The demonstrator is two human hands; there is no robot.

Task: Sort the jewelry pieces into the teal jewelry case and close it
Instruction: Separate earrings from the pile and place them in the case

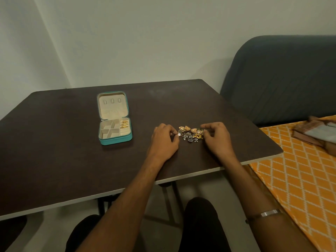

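Fingers of the left hand (pixel 163 140) are curled inward, with thumb and forefinger tips pressed together on a small triangular piece (pixel 180 133) at the left edge of the jewelry pile (pixel 190 133). Fingers of the right hand (pixel 216 137) are loosely curled, their tips at the right edge of the pile near a gold piece (pixel 198 132); whether they pinch it cannot be told. The pile lies at the middle of the frame, between the two hands, on a dark brown table (pixel 72 160); it mixes gold and silver-toned items and spreads roughly left to right. The teal jewelry case (pixel 115 130) sits left of centre, well apart from the pile, with its lid (pixel 112 106) folded back toward the upper part of the frame. Its long axis runs from lower frame to upper frame. Three gold rings (pixel 124 124) sit in the ring rolls at the right of the case's base. A metal bangle (pixel 269 213) circles the right forearm at lower right.
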